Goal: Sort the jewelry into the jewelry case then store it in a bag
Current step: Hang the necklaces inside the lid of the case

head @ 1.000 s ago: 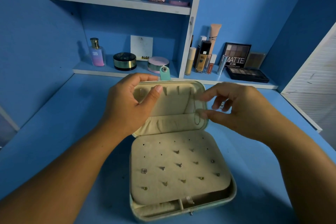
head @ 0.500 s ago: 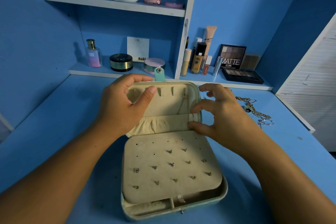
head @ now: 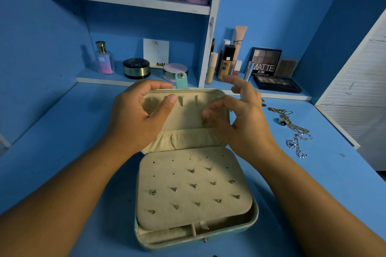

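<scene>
A mint jewelry case [head: 253, 219] lies open on the blue desk. Its cream earring panel [head: 194, 185] carries several stud earrings. My left hand [head: 133, 119] grips the upright lid [head: 188, 115], fingers over the top edge and thumb on the lining. My right hand [head: 244, 123] is in front of the lid's right side. Its thumb and forefinger pinch a small gold piece of a thin necklace chain [head: 205, 121] against the lining; motion blur hides the detail. Loose gold and silver necklaces [head: 292, 129] and a ring [head: 282, 121] lie on the desk to the right of the case.
Cosmetics line the low shelf behind the case: a perfume bottle [head: 103, 58], round jars [head: 136, 68], tubes and an eyeshadow palette [head: 277, 84]. A white louvred door [head: 359, 100] borders the desk on the right. No bag is in view.
My right hand has moved left from the lid's right edge onto the lining. My left hand keeps its hold on the lid. The loose necklaces have come into view.
</scene>
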`<state>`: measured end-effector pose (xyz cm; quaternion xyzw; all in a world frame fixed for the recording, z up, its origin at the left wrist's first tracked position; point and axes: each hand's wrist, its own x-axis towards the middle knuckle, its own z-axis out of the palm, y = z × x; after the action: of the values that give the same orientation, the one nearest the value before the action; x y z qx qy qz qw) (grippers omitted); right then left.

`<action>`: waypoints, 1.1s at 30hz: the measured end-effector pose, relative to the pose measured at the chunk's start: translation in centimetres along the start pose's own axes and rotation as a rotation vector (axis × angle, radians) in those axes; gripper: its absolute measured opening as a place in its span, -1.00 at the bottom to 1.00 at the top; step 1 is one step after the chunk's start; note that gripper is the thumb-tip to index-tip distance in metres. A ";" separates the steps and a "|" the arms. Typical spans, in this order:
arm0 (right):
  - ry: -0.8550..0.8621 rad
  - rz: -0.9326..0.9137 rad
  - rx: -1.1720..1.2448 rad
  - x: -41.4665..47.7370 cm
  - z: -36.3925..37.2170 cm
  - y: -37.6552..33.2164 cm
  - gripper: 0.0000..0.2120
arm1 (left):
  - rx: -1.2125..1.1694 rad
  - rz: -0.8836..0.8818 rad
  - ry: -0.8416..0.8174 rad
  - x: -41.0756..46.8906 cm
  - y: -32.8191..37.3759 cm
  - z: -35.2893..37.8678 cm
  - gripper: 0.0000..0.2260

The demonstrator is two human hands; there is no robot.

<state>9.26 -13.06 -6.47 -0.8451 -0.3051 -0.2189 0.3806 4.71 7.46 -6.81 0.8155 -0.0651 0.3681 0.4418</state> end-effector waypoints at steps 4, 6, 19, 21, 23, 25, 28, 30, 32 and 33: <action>0.004 -0.082 -0.101 0.3 0.2 0.4 -0.80 | 0.009 0.015 0.005 0.0 -0.1 0.0 -0.77; -0.033 -0.116 -0.177 0.2 -0.5 0.8 -0.80 | 0.008 0.017 0.004 0.0 -0.1 0.0 -0.76; -0.311 0.002 -0.373 -0.9 -2.8 0.4 -0.88 | -0.007 0.002 -0.005 0.0 -0.2 0.0 -0.77; -0.351 -0.011 -0.366 -1.0 -2.8 0.5 -0.93 | -0.006 0.002 -0.005 0.0 -0.2 0.0 -0.77; -0.368 -0.033 -0.319 -1.1 -2.8 0.5 -0.95 | 0.000 0.003 0.005 0.0 -0.3 0.0 -0.80; -0.316 -0.054 -0.265 -1.0 -2.8 0.6 -0.92 | 0.003 0.008 0.011 0.0 -0.3 0.0 -0.83; -0.284 -0.045 -0.261 -0.8 -2.6 0.6 -0.80 | 0.003 0.007 0.005 0.0 -0.4 0.0 -0.82; -0.286 -0.050 -0.294 -0.8 -2.3 0.5 -0.85 | 0.003 0.005 0.004 0.0 -0.3 0.0 -0.81; -0.285 -0.063 -0.313 -0.8 -2.1 0.6 -0.92 | 0.005 0.007 0.006 0.0 -0.3 0.0 -0.82; -0.295 -0.071 -0.313 -0.8 -2.2 0.6 -0.93 | 0.006 0.007 0.006 0.0 -0.4 0.0 -0.83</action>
<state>8.79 -15.40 -5.92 -0.9055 -0.3491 -0.1509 0.1881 4.85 7.67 -7.06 0.8156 -0.0655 0.3724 0.4380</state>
